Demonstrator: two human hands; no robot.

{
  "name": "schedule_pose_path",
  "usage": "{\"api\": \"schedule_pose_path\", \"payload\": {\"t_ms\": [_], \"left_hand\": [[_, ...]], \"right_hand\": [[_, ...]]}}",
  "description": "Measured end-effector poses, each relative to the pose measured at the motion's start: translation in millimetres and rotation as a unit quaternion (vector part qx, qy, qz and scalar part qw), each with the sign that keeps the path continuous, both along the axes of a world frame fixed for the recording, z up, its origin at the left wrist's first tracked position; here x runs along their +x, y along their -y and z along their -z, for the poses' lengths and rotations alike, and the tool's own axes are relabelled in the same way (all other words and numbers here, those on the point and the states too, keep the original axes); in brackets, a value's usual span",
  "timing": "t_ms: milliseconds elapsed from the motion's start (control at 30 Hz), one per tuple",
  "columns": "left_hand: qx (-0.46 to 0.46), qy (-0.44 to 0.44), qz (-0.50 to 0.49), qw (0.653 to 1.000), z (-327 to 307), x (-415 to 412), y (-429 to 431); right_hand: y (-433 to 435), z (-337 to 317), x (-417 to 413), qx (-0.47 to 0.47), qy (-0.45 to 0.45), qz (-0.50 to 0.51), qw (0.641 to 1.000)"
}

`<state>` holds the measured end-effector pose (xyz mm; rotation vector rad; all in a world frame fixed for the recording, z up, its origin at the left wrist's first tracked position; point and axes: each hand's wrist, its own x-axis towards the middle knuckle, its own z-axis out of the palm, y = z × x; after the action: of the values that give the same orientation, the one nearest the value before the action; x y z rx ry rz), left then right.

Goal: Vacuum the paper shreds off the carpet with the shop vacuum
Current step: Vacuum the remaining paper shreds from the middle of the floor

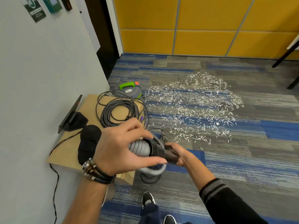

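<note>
Carpet [242,159]; hose [140,147] partly behind left hand [119,146]

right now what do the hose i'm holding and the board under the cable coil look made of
Hose: grey flexible plastic, likely; ribbed rings, dull sheen. Board: brown cardboard, it seems; matte, flat, with a striped cut edge at its near corner.

Left hand [123,147] near centre, fingers curled over hose [139,148], thumb stretched beneath. Right hand [178,153] just right, gripping nozzle [169,156]; forearm enters from near right.
</note>
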<state>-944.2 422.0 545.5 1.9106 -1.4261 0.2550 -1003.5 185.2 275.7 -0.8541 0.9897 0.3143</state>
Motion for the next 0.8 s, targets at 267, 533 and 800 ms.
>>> {"api": "schedule_pose_path", "payload": {"t_ms": [267, 533, 800], "left_hand": [[0.110, -0.033, 0.008, 0.993, 50, 27, 6], [0.129, -0.034, -0.002, 0.991, 37, 61, 0], [0.120, -0.013, -0.019, 0.992, 12, 98, 4]], "right_hand": [[-4, 11, 40, 0.013, -0.058, 0.030, 0.998], [-10, 38, 54, -0.015, -0.070, 0.061, 0.996], [8, 8, 98, 0.019, -0.023, 0.045, 0.999]]}}
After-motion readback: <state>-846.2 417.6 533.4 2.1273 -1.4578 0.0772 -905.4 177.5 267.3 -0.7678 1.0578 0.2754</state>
